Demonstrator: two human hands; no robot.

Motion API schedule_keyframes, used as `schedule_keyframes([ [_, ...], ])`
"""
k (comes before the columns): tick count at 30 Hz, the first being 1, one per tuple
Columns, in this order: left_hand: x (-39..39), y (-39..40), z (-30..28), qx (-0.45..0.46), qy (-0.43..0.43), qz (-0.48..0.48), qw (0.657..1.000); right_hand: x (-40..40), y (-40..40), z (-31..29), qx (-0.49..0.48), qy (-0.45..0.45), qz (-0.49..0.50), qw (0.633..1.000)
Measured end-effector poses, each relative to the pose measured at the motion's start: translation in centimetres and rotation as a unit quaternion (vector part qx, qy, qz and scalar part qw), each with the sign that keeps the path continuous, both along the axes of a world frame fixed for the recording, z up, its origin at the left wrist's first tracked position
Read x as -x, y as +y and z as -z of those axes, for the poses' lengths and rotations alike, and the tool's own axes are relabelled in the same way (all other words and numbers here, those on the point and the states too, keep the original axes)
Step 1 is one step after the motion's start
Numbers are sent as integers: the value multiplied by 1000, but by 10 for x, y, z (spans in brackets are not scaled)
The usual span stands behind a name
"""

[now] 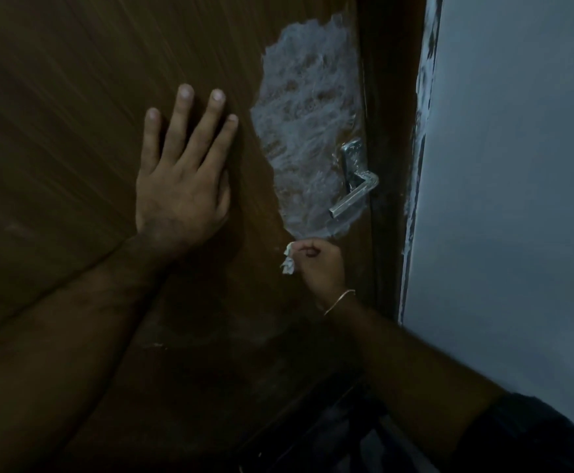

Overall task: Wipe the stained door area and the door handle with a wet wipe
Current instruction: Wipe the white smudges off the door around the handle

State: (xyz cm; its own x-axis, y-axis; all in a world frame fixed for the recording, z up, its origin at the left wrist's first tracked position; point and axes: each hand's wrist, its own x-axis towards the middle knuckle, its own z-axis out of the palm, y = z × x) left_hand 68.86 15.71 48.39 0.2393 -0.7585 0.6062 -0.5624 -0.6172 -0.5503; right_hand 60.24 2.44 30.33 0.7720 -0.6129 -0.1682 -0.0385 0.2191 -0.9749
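A brown wooden door (74, 114) fills the left and middle of the view. A large whitish stain (307, 117) covers it beside its right edge. The silver lever door handle (355, 186) sits at the stain's lower right, smeared with white. My left hand (183, 175) presses flat on the door, fingers straight, left of the stain. My right hand (318, 264) grips a crumpled white wet wipe (289, 259) against the door just below the stain's bottom edge. A thin bangle circles that wrist.
The dark door frame (391, 165) runs beside the door's right edge. A pale grey wall (517, 165) fills the right side, with white smears along its edge by the frame. A faint pale smudge (210, 336) marks the door lower down.
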Motion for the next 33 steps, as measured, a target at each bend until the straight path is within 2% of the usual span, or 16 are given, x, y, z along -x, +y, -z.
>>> schedule_keyframes([
  [3, 17, 0, 10, 3, 109, 1, 994, 27, 2, -20, -200, -95, -66, 973],
  [5, 35, 3, 24, 32, 217, 24, 975, 47, 4, -36, -243, -116, -97, 958],
  [7, 56, 5, 44, 116, 367, 35, 922, 63, 2, -51, -248, -126, -122, 953],
  [8, 67, 6, 53, 183, 455, 23, 871, 70, 0, -58, -252, -131, -132, 950],
  [9, 78, 6, 61, 260, 550, -4, 793, 76, -2, -65, -261, -139, -140, 945],
  [11, 94, 4, 71, 400, 720, -40, 566, 84, -6, -79, -278, -156, -150, 936],
  [12, 98, 4, 75, 439, 768, -35, 465, 87, -7, -85, -278, -161, -154, 934],
  [13, 100, 5, 79, 456, 795, -15, 400, 89, -7, -91, -265, -159, -159, 938],
  [14, 101, 5, 80, 460, 808, 9, 367, 92, -9, -96, -238, -148, -161, 946],
  [16, 102, 3, 77, 462, 813, 50, 351, 95, -11, -103, -177, -114, -175, 962],
  [21, 105, 0, 62, 493, 787, 79, 362, 105, -10, -117, -136, -108, -205, 963],
  [24, 112, 5, 53, 495, 779, 108, 369, 111, -1, -121, 14, -88, -127, 988],
  [26, 115, 5, 49, 499, 775, 126, 367, 114, 2, -122, 55, -81, -82, 992],
  [30, 113, 8, 47, 498, 789, 160, 323, 120, 1, -126, 63, -89, -29, 994],
  [33, 115, 11, 48, 497, 797, 171, 297, 125, -1, -131, 38, -98, -26, 994],
])
